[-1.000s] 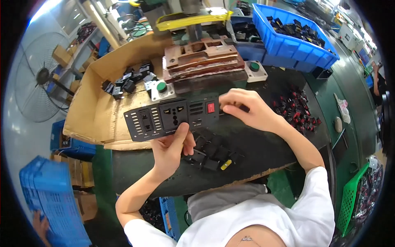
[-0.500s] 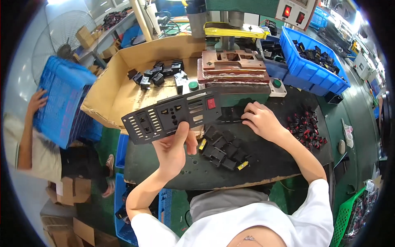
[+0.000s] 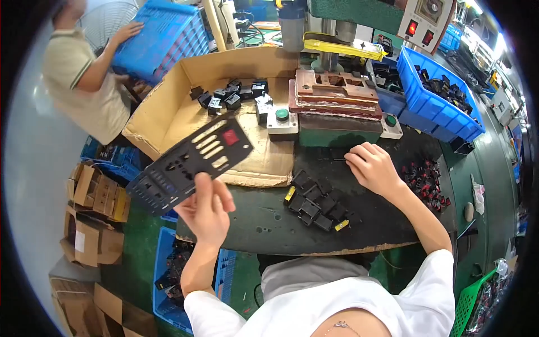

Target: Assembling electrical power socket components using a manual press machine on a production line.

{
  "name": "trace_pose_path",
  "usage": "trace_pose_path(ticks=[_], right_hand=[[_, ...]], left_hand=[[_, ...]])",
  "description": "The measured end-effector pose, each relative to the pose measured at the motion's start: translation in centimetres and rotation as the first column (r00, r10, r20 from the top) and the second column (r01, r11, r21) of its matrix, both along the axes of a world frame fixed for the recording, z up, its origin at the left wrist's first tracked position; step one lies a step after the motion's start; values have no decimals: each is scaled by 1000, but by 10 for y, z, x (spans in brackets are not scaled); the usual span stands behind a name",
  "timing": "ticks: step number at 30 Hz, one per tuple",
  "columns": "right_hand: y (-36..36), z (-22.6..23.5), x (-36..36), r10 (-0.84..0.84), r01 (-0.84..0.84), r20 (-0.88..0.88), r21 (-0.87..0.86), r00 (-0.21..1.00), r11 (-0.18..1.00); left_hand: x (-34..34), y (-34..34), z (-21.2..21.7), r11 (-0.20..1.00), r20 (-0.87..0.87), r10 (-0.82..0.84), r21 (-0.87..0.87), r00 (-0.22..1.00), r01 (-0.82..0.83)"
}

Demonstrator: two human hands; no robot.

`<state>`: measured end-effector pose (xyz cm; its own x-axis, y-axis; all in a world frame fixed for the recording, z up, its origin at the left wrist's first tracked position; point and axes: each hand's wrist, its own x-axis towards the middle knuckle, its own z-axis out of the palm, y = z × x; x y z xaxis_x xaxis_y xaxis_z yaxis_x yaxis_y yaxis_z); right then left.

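Observation:
My left hand (image 3: 208, 213) grips a black faceplate (image 3: 193, 163) by its lower edge, tilted up to the right. It has vent slots, socket openings and a red rocker switch (image 3: 230, 137) at its upper right end. My right hand (image 3: 373, 168) rests on the dark table in front of the press base, its fingers curled at the end of a second black panel (image 3: 331, 156) that lies flat and barely shows against the tabletop. Between my forearms lies a pile of black plastic sockets (image 3: 314, 205), with a few yellow pieces among them.
A cardboard box (image 3: 160, 121) holding black parts stands left of the press fixture (image 3: 337, 90), which has green buttons (image 3: 282, 114). Red-and-black switches (image 3: 424, 182) are heaped at right. Beyond stands a blue bin (image 3: 418, 104) of parts. Another person (image 3: 84, 84) carries a blue crate (image 3: 160, 42).
The faceplate in my left hand has moved left and down and tilted more steeply. My right hand stays by the press base. The other person has raised the crate and moved farther back.

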<state>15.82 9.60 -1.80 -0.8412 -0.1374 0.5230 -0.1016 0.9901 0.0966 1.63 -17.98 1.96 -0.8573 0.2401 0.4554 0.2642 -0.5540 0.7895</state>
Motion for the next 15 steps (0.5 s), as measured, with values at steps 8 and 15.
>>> trace_pose_path(ticks=[8, 15], right_hand=[[1, -5, -7, -94, 95, -25, 49, 995, 994], [4, -11, -15, -60, 60, -7, 75, 998, 995]], left_hand=[[-22, -60, -8, 911, 0, 332, 259, 943, -320], [-30, -108, -47, 700, 321, 491, 408, 810, -586]])
